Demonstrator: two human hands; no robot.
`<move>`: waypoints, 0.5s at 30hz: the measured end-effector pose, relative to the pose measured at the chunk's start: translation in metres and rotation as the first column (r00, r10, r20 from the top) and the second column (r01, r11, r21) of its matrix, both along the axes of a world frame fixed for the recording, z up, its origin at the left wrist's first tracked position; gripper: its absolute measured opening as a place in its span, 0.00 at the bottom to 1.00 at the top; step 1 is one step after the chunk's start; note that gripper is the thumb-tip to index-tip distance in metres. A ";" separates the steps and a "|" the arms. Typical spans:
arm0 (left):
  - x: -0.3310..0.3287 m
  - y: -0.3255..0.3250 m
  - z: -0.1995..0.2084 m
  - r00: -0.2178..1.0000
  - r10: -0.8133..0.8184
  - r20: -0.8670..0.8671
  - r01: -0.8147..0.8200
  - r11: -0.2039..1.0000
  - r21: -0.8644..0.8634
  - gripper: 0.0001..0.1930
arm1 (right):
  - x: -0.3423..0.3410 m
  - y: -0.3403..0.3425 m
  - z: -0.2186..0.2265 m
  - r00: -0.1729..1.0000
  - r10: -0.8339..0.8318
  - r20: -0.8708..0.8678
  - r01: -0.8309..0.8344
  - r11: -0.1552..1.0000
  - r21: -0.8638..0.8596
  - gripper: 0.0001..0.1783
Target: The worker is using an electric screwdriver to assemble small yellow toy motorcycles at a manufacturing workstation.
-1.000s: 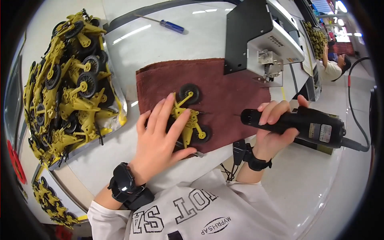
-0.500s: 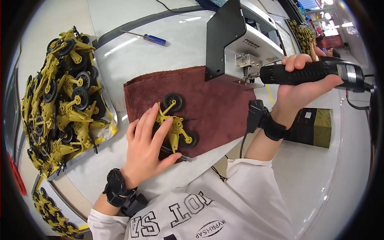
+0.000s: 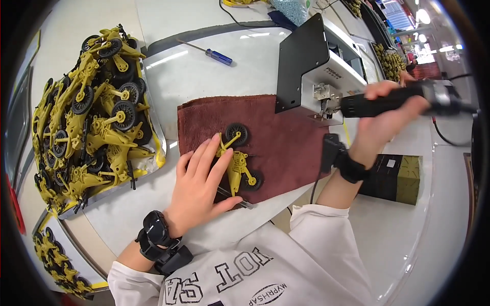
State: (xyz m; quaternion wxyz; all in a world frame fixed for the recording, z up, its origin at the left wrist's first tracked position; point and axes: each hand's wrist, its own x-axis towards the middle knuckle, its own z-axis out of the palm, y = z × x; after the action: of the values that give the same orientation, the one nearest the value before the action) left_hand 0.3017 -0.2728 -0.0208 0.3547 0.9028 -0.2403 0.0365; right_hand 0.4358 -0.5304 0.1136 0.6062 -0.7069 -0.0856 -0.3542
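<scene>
My left hand [image 3: 201, 181] lies with its fingers outstretched along the left side of a yellow toy motorcycle [image 3: 238, 166] with black spoked wheels. The index fingertip touches its body, and the thumb tip is by its near end. The toy rests on its side on a dark red cloth [image 3: 291, 153]. In my right hand [image 3: 380, 120] is a black electric screwdriver [image 3: 380, 102], held level and smeared by motion. Its tip points left, at the metal front bracket of a screw feeder [image 3: 306, 84]; whether they touch I cannot tell.
A tray [image 3: 159, 148] heaped with yellow-and-black toy motorcycles stands on the left, with more toy parts [image 3: 58, 262] below it. A blue-handled screwdriver [image 3: 218, 56] lies beyond the cloth. At the right sits a black-and-olive box [image 3: 390, 178]. A cable trails from the electric screwdriver.
The whole view has shifted, so the bench things appear further right and lower. The electric screwdriver is now blurred by motion, still by the feeder's front. My left hand stays on the toy motorcycle.
</scene>
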 end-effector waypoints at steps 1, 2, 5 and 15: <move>-0.001 0.000 0.000 1.000 -0.007 0.003 0.008 1.000 -0.013 0.42 | -0.003 0.005 -0.002 1.000 -0.003 -0.013 0.004 0.998 0.060 0.39; -0.002 0.001 0.001 1.000 0.003 0.006 -0.003 1.000 -0.018 0.42 | -0.006 0.003 -0.002 1.000 0.007 -0.011 -0.006 0.994 0.112 0.36; -0.004 0.005 0.002 1.000 0.010 0.019 -0.009 0.999 -0.043 0.42 | -0.041 0.010 0.001 0.976 0.150 -0.157 -0.113 0.968 0.226 0.36; -0.001 0.002 -0.003 1.000 0.002 0.002 -0.002 0.997 -0.074 0.41 | -0.110 0.080 -0.046 0.816 0.572 0.084 -0.570 0.773 0.278 0.48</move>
State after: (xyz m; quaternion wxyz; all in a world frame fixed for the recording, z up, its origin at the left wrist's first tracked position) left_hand 0.3003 -0.2713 -0.0233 0.3876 0.8893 -0.2382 0.0465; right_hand 0.3261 -0.4504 0.0678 0.7821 -0.5516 -0.2414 -0.1602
